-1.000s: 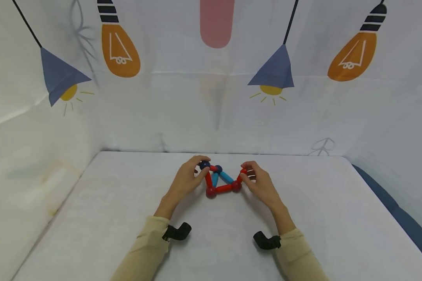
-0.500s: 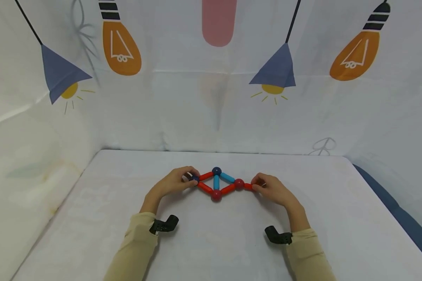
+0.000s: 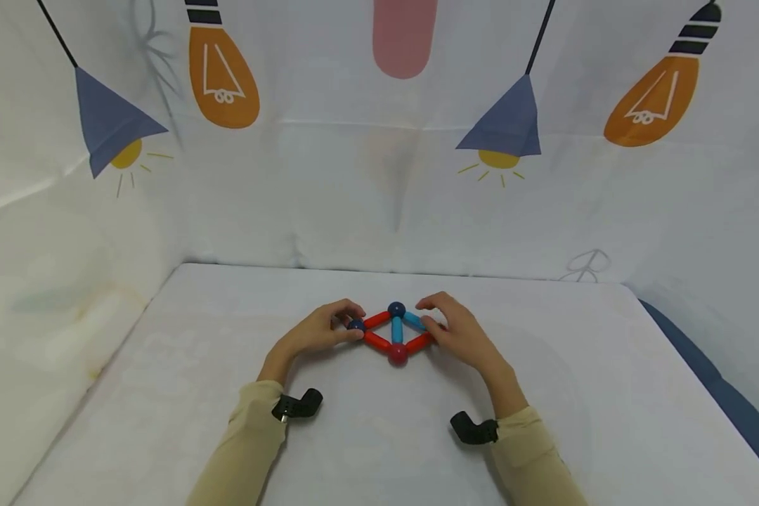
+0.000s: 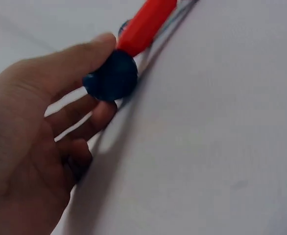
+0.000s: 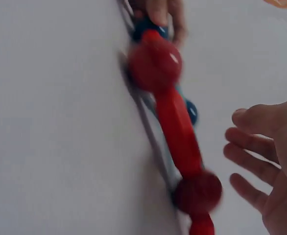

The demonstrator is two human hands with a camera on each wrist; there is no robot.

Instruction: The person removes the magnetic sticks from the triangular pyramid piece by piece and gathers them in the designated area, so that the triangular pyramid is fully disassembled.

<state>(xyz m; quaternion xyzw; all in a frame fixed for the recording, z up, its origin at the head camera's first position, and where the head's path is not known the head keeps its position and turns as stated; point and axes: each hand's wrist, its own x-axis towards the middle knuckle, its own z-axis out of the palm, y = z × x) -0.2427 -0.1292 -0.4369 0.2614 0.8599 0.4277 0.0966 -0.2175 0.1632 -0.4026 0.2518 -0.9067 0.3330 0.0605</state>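
Observation:
My left hand (image 3: 316,330) pinches a dark blue ball (image 3: 356,326) at the left corner of a flat frame of balls and rods; the left wrist view has thumb and fingers on that ball (image 4: 115,76), a red rod (image 4: 146,27) leading off it. My right hand (image 3: 466,337) hovers over the frame's right end and hides that corner in the head view. In the right wrist view my right hand (image 5: 275,152) has spread fingers, clear of a red ball (image 5: 198,192). A second blue ball (image 3: 396,309) tops the frame, a red ball (image 3: 398,353) sits nearest me, and a light blue rod (image 3: 396,329) joins them.
The frame lies on a white table (image 3: 379,436) towards its back edge. Behind stands a white sheet (image 3: 329,183) printed with lamps and bulbs. Dark blue material (image 3: 708,372) shows beyond the table's right side.
My right hand has let go of the red rod at the right end and moved left over the frame. Earlier, the frame was opened out flat and my left hand moved left with the ball.

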